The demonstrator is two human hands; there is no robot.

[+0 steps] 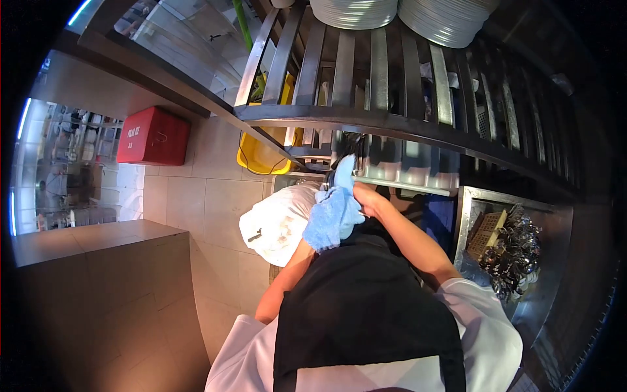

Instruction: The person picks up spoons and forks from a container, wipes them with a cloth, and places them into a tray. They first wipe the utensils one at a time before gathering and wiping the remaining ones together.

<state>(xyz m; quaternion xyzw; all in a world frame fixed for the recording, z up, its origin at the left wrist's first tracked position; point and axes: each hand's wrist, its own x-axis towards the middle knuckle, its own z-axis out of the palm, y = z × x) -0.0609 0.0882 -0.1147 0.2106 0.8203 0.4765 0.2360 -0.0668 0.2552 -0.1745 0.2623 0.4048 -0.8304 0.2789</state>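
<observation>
A light blue cloth point(333, 219) is bunched up in front of my apron, with one end rising toward the rack. My left wrist point(302, 253) runs up into it from below, and the cloth covers the fingers, closed around its folds. On the other side my right hand point(367, 198) is closed at the cloth's edge, fingers bent and partly hidden. Dark, shiny utensils point(332, 176) show right beside the cloth's upper end; I cannot tell whether they are held. More dark handles point(353, 142) stand just beyond. A white cloth bundle point(277, 222) lies left of my hands.
A slatted metal shelf point(339, 114) bearing stacked white plates point(356, 12) spans ahead. Below it are pale containers point(408, 163) and a yellow bin point(258, 157). To the right, a metal basin point(465, 219) holds piled cutlery point(513, 255). A red box point(153, 137) stands left.
</observation>
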